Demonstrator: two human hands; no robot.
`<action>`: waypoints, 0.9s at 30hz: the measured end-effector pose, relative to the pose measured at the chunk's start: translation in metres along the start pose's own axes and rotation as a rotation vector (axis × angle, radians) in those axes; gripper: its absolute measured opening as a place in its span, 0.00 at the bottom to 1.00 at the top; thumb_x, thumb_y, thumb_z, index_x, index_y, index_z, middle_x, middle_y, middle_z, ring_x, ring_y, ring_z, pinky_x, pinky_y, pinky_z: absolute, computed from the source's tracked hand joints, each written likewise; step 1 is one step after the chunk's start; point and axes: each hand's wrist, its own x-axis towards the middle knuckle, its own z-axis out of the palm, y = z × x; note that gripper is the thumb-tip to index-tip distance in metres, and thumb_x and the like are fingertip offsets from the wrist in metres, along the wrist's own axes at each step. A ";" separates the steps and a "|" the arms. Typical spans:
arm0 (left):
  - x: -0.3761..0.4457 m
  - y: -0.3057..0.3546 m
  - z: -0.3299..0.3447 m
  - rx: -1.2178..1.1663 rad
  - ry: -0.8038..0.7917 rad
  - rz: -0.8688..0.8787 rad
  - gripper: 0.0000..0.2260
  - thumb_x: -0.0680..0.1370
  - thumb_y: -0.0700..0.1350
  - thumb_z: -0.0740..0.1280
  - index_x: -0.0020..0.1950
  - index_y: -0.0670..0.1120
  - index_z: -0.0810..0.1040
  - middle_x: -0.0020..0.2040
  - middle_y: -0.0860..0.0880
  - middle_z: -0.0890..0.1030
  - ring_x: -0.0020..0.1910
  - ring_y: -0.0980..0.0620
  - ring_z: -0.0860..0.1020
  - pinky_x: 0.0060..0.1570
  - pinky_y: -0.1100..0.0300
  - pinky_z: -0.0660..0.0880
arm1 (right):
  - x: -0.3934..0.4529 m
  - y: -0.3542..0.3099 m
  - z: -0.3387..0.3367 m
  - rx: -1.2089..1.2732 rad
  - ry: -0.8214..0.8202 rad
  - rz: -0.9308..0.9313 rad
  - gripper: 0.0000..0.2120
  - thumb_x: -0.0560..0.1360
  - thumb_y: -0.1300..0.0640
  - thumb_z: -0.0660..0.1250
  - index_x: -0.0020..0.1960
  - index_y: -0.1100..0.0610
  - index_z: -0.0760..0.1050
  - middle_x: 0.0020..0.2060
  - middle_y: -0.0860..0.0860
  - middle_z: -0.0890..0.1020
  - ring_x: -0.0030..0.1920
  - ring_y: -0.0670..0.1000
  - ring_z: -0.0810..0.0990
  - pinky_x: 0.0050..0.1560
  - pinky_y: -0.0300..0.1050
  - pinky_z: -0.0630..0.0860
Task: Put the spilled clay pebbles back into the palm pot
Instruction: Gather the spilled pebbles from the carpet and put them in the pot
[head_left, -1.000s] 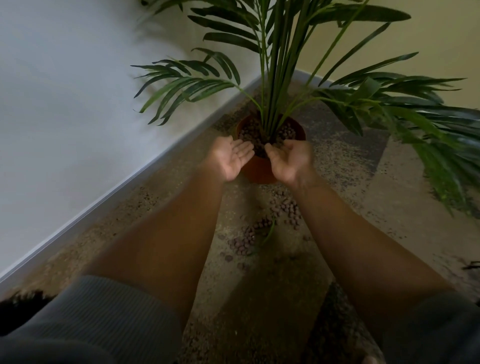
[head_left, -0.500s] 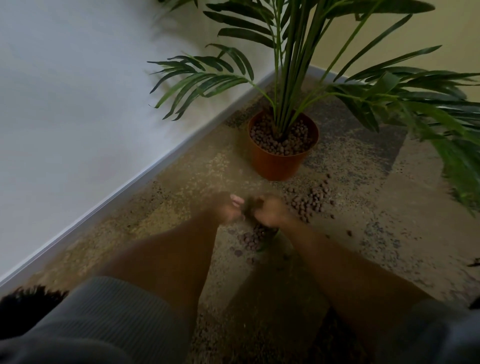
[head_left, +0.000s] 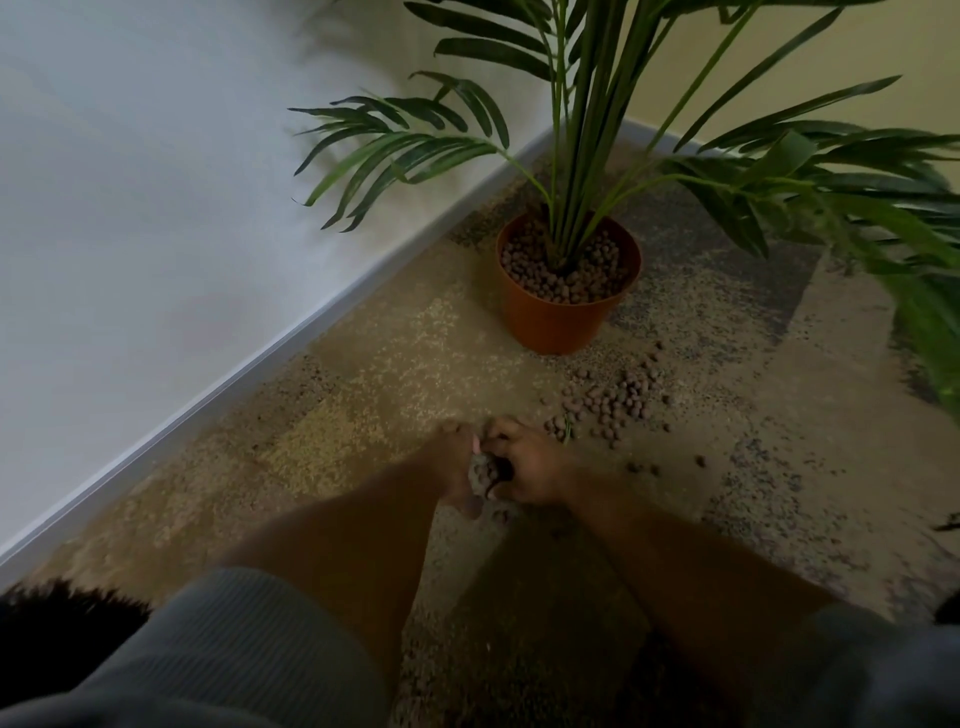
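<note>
Pebbles (head_left: 484, 475) sit cupped between our left hand (head_left: 453, 470) and right hand (head_left: 527, 473); our curled grip risks leaking them before the pot (head_left: 553, 325).

We find no readable text, label, brand, number or sign anywhere here (we checked the orange pot (head_left: 558, 325), the wall (head_left: 156, 182) and the carpet (head_left: 727, 441)); every surface is plain.
</note>
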 end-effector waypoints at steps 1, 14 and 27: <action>0.000 0.001 0.001 0.022 0.014 0.002 0.33 0.57 0.51 0.81 0.54 0.53 0.66 0.58 0.51 0.66 0.54 0.51 0.69 0.45 0.59 0.70 | -0.002 -0.001 0.001 0.014 0.013 -0.010 0.30 0.71 0.47 0.72 0.71 0.52 0.71 0.63 0.49 0.68 0.65 0.51 0.65 0.66 0.46 0.68; -0.010 0.006 -0.004 -0.025 0.027 -0.059 0.11 0.69 0.47 0.73 0.49 0.44 0.80 0.49 0.46 0.82 0.47 0.47 0.80 0.47 0.55 0.77 | -0.006 -0.020 0.004 0.015 0.067 0.041 0.17 0.75 0.50 0.67 0.63 0.51 0.77 0.59 0.54 0.71 0.61 0.55 0.71 0.57 0.44 0.70; -0.014 0.001 0.000 -0.004 0.008 -0.026 0.11 0.67 0.43 0.76 0.48 0.47 0.81 0.48 0.49 0.82 0.48 0.50 0.80 0.44 0.60 0.76 | 0.003 -0.027 -0.005 0.168 0.036 0.244 0.11 0.73 0.54 0.70 0.55 0.54 0.79 0.62 0.55 0.73 0.62 0.54 0.73 0.62 0.46 0.73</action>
